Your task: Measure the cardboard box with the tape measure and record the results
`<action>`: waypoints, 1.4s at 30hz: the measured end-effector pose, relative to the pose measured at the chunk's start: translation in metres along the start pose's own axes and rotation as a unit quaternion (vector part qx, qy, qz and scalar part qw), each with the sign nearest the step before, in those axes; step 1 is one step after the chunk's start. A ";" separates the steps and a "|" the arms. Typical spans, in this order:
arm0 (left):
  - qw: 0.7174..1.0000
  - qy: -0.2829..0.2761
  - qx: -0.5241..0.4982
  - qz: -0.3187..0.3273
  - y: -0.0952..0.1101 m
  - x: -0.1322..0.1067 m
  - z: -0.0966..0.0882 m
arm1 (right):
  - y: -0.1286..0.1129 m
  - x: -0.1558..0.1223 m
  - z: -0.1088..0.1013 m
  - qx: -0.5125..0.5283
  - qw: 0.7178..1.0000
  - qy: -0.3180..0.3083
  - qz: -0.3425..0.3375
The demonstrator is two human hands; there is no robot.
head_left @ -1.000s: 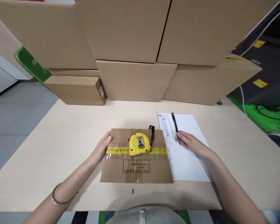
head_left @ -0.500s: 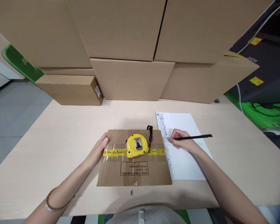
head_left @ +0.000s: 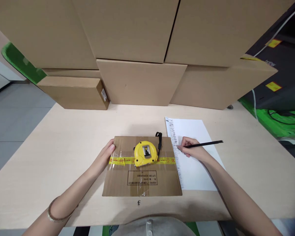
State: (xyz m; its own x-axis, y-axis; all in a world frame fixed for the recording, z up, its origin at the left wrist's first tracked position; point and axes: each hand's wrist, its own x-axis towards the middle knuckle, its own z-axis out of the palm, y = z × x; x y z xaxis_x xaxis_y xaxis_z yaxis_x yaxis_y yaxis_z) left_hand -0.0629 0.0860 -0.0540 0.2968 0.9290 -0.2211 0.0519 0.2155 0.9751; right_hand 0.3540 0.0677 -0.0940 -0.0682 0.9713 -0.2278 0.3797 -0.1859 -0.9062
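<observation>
A flat brown cardboard parcel (head_left: 142, 178) with a yellow tape strip lies on the pale table (head_left: 64, 144) in front of me. On top of it rests a yellow tape measure (head_left: 146, 153) with a black strap. My left hand (head_left: 103, 158) lies open against the parcel's left edge. My right hand (head_left: 191, 149) holds a black pen (head_left: 206, 143), its tip at the printed left margin of a white sheet of paper (head_left: 196, 164) to the right of the parcel.
Large cardboard boxes (head_left: 140, 82) are stacked along the table's back edge, with a smaller box (head_left: 73, 93) at the back left. A dark machine with yellow labels and green surfaces (head_left: 280, 98) stands at the right. Grey floor shows at left.
One second ago the pen lay on the paper under my right hand. My right hand has picked it up and brought its tip to the sheet's left margin. The left hand stays put.
</observation>
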 end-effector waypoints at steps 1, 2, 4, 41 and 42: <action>1.000 0.001 0.001 -0.001 0.000 0.000 0.000 | -0.001 0.000 0.000 0.001 1.000 -0.002 -0.002; 1.000 0.001 0.001 -0.002 0.000 0.000 0.000 | -0.002 0.000 0.000 0.002 1.000 -0.004 -0.004; 1.000 0.001 -0.001 -0.001 0.000 0.000 0.000 | -0.003 0.000 0.000 0.003 1.000 -0.006 -0.004; 1.000 -0.002 0.002 0.006 -0.010 0.002 -0.005 | -0.003 0.001 0.003 0.010 1.000 -0.005 0.009; 1.000 -0.003 0.003 0.007 -0.009 0.001 -0.005 | -0.004 0.001 0.003 0.011 1.000 -0.007 0.009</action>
State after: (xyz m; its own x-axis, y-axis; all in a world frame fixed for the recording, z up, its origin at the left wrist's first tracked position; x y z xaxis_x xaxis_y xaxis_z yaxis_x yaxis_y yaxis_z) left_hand -0.0675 0.0869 -0.0629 0.3028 0.9301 -0.2080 0.0541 0.2012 0.9781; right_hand 0.3496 0.0690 -0.0919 -0.0753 0.9654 -0.2496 0.3613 -0.2069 -0.9092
